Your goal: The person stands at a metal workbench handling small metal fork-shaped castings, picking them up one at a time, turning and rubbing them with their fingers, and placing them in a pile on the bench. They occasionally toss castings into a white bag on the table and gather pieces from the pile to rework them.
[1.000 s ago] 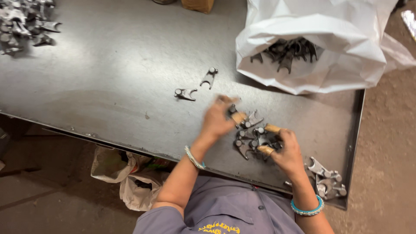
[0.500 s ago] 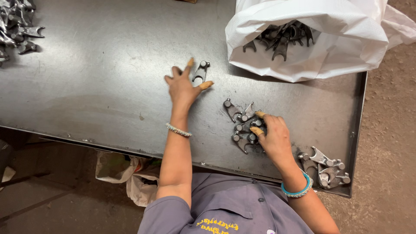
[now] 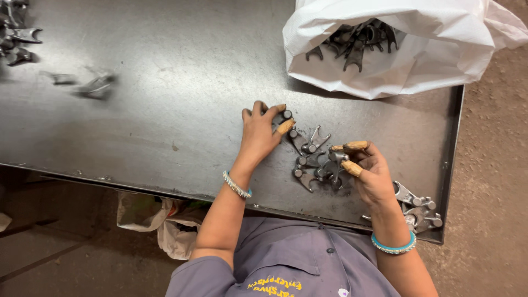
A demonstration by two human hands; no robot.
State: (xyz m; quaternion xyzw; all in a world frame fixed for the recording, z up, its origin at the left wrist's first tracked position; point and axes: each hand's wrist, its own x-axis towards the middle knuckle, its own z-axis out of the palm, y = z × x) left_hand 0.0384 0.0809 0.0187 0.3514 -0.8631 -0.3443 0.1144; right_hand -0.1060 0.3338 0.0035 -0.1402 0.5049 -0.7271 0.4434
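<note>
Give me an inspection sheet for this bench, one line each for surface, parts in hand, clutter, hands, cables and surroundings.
Surface: dark metal table, scuffed, with a raised edge on the right.
Job's things: small pile of forked metal parts between the hands.
Clutter: white bag holding more forked parts; another heap at far left; a few parts by the near right corner; two blurred parts.
Grippers: left hand touches the pile's left side; right hand grips parts at its right side; fingertip covers on both.
Cables: nothing seen.
Surroundings: dirt floor; crumpled bags under the table.
</note>
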